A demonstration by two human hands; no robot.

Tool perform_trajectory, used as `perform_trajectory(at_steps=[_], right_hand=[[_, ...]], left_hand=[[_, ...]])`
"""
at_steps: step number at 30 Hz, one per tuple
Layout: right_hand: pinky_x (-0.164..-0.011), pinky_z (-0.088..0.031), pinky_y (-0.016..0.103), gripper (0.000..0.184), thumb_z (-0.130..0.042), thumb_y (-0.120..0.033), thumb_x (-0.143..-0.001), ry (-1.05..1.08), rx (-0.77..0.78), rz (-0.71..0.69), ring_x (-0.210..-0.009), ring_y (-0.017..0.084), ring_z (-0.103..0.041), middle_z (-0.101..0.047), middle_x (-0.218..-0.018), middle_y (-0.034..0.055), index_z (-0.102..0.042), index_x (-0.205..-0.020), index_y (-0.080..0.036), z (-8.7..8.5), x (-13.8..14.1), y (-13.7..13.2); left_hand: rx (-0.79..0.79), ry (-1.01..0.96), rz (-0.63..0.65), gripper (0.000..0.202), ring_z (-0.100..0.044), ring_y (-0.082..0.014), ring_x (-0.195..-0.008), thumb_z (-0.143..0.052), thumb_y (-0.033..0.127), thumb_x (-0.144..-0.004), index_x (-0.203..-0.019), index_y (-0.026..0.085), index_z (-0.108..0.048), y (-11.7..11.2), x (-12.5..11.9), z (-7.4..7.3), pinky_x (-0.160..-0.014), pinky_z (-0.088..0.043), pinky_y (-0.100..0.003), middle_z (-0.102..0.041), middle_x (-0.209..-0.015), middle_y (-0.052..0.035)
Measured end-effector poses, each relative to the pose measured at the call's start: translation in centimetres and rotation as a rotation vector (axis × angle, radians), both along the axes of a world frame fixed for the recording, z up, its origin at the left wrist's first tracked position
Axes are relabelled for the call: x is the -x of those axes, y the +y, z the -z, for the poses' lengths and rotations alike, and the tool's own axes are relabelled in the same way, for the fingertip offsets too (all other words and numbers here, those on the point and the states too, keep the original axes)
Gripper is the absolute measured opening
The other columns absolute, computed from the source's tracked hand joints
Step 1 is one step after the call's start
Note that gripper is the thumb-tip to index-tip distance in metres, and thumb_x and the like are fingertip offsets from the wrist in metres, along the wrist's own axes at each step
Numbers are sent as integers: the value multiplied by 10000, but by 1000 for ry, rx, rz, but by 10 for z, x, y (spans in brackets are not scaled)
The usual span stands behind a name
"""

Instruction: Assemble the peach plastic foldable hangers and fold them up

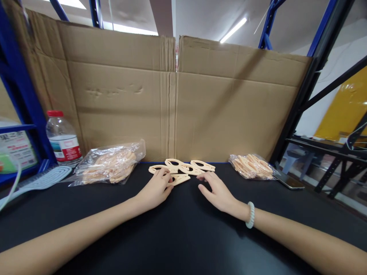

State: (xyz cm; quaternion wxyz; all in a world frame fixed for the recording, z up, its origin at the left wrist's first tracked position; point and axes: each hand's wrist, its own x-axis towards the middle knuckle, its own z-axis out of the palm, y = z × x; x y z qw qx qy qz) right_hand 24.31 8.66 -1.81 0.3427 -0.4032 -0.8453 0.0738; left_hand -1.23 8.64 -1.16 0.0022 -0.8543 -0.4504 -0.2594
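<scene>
Several beige plastic clips with oval openings lie in a loose group at the back middle of the black table. My left hand (155, 189) is at the near left of this group, fingers curled and thumb bent in. They close on the left end of the nearest beige clip (183, 178), which lies almost flat; the fingertips are partly hidden. My right hand (218, 191) hovers beside the group, thumb and fingers apart, nothing in it. Its fingertips are close to the right-hand beige clip (204, 165). A pale coiled band (250, 215) circles my right wrist.
A clear bag of beige pieces (110, 164) lies at left, a smaller bag (252, 167) at right. Beyond are a phone (291, 181), a pale hairbrush (47, 177) and a red-capped bottle (63, 139). A cardboard wall (123, 103) closes off the back.
</scene>
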Motion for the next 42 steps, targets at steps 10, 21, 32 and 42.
perform_trajectory(at_steps=[10, 21, 32, 42], right_hand=[[-818, -425, 389, 103, -614, -283, -854, 15, 175, 47, -904, 221, -551, -604, -923, 45, -560, -841, -195, 4, 14, 4], [-571, -388, 246, 315, -667, -413, -800, 674, 681, -241, -567, 95, -487, -507, -648, -59, -434, -776, -203, 1, 17, -14], [-532, -323, 256, 151, -608, -289, -784, 527, 637, -205, -562, 106, -428, -549, -625, -9, -672, -760, -154, -1, 17, -16], [-496, -351, 209, 269, -784, -348, -694, 1028, 737, -203, -604, 81, -441, -506, -722, -30, -583, -754, -180, -1, 12, -5]], left_hand=[[91, -110, 113, 89, -513, -279, -1184, -481, 118, -864, -901, 197, -493, -30, -21, 10, -971, -470, -482, -559, -1157, -134], [326, -456, -15, 647, -586, -244, -1045, -655, 166, -723, -1309, 231, -389, -37, -29, 7, -933, -480, -412, -549, -1233, -92], [454, -750, -4, 162, -648, -192, -757, -436, 376, -915, -895, 216, -424, -43, -29, -3, -705, -523, -332, -611, -870, -16], [579, -1016, -102, 373, -694, -218, -788, -464, 555, -903, -1055, 224, -385, -45, -28, -8, -621, -589, -347, -659, -1029, -73]])
